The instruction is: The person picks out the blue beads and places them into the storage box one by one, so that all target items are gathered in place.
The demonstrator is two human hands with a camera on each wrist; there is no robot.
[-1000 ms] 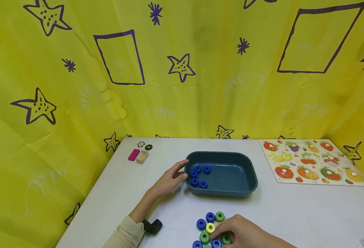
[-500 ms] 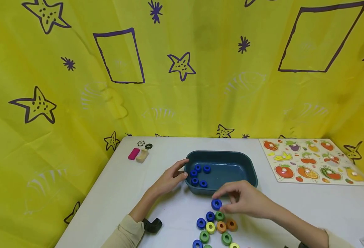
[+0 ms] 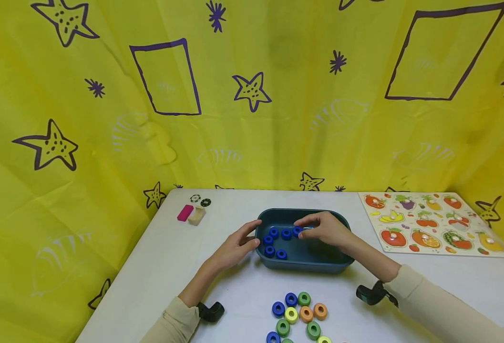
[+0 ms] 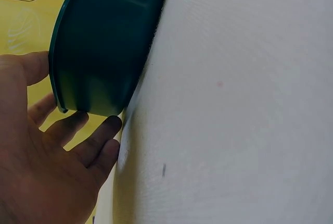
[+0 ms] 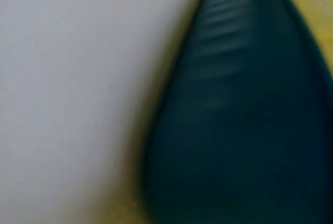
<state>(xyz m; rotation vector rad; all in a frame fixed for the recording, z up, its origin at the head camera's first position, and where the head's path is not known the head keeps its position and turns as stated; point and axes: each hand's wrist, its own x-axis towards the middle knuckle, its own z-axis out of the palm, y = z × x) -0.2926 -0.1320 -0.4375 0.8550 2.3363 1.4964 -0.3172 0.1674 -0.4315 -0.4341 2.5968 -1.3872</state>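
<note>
A dark teal plastic bin (image 3: 320, 267) stands on the white table. My left hand (image 3: 233, 248) rests against its left end, fingers loosely spread; in the left wrist view the fingertips and thumb touch the wall and rim of the bin (image 4: 104, 41). Inside the bin my right hand (image 3: 328, 230) pinches a blue ring bead (image 3: 297, 231) between thumb and fingers, close beside another blue bead (image 3: 286, 234). Several more blue beads (image 3: 269, 251) lie at the bin's left side. The right wrist view has only the bin's blurred outer wall (image 5: 234, 114); the hand is hidden there.
In front of the bin lie several beads: blue (image 3: 278, 309), green (image 3: 283, 327), yellow (image 3: 291, 315) and orange (image 3: 320, 311). A fruit puzzle board (image 3: 432, 224) is at the back right. Back left are a pink block (image 3: 185, 213), a wooden block (image 3: 197, 216) and two chips (image 3: 206, 202).
My right hand has picked a blue bead out of the front group and carried it forward over the near rim into the bin. The left hand has stayed at the bin's left end.
</note>
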